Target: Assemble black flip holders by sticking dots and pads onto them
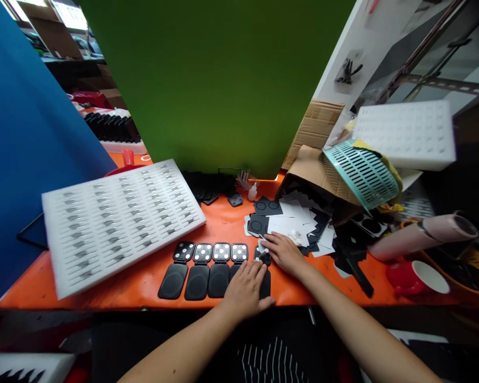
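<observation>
A row of black folding cases lies unfolded along the front of the table, each with a square half bearing white dots [221, 251] and a rounded black flap [184, 280]. My left hand [242, 290] rests over the flaps at the right end, fingers stretched forward and thumb out to the right. It partly hides the flaps under it. At the rightmost dotted square [262, 256], my right hand [284, 252] has its fingertips drawn together by a small whitish piece, too small to name.
Left stands a white foam tray [123, 223] with rows of slots. Black and white sheets [289, 226] pile up at right, near a teal basket [361, 173], a pink bottle [423, 236] and a red mug [417, 277]. A small white bottle [253, 191] is by the green panel [223, 85].
</observation>
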